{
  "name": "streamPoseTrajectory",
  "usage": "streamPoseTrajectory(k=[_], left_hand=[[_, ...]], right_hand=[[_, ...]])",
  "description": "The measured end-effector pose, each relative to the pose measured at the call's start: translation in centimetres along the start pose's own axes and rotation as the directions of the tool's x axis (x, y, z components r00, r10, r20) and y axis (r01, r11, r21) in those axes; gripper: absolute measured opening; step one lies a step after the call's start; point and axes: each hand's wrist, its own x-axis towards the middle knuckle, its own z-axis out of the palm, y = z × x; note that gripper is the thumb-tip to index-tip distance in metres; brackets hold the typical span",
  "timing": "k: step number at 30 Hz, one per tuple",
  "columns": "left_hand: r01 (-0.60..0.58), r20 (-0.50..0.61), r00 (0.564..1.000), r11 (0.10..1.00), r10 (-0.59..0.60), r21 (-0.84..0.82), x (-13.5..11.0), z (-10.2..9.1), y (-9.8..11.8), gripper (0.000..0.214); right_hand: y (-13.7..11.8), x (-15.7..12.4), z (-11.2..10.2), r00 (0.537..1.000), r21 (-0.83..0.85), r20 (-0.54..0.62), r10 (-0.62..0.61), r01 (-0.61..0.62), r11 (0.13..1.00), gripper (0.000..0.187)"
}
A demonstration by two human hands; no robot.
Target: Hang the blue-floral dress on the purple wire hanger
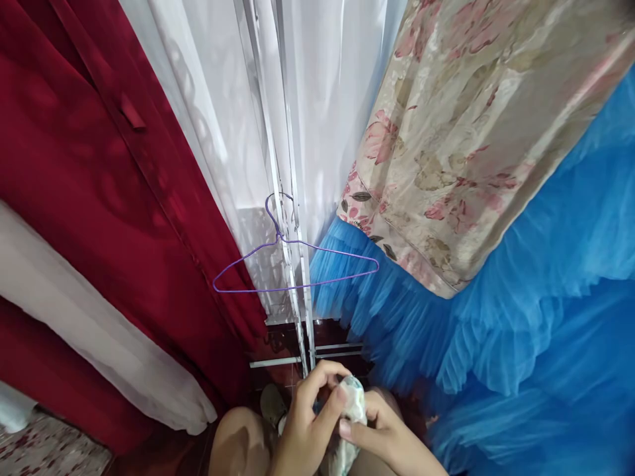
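Low in the view, both of my hands are closed on a small whitish bundle with pale green and bluish tints. It looks like a folded piece of cloth, but its exact kind is unclear. My left hand pinches its upper left side between thumb and fingers. From the right, my right hand grips it with the thumb across its front. The lower part of the bundle runs down between my wrists. In front of my hands, a purple wire hanger hangs by a white metal rack, with no garment on it.
Red curtains with a pale drape hang at left, white curtains behind the rack. A floral cloth hangs at right over ruffled blue tulle. My bare knee is below, near a shoe.
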Motion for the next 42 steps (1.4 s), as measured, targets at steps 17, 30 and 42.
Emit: streamPoseTrajectory(k=[17, 30, 42], left_hand=[[0.118, 0.197, 0.955, 0.891, -0.223, 0.439, 0.2, -8.7, -4.2, 0.007], [-0.24, 0.191, 0.971, 0.647, 0.146, 0.724, 0.0, -11.1, 1.6, 0.041], [-0.357, 0.263, 0.933, 0.558, 0.245, 0.749, -0.1, -15.6, 6.1, 0.035]], right_hand=[[-5.9, -0.2, -4.2, 0.909, -0.368, 0.386, 0.155, -0.003, 0.93, 0.021], [-14.0, 12.3, -15.9, 0.909, -0.042, -0.409, -0.079, 0.068, 0.997, 0.01], [-16.5, 20.7, -11.7, 0.982, -0.012, 0.101, 0.158, -0.158, 0.987, 0.019]])
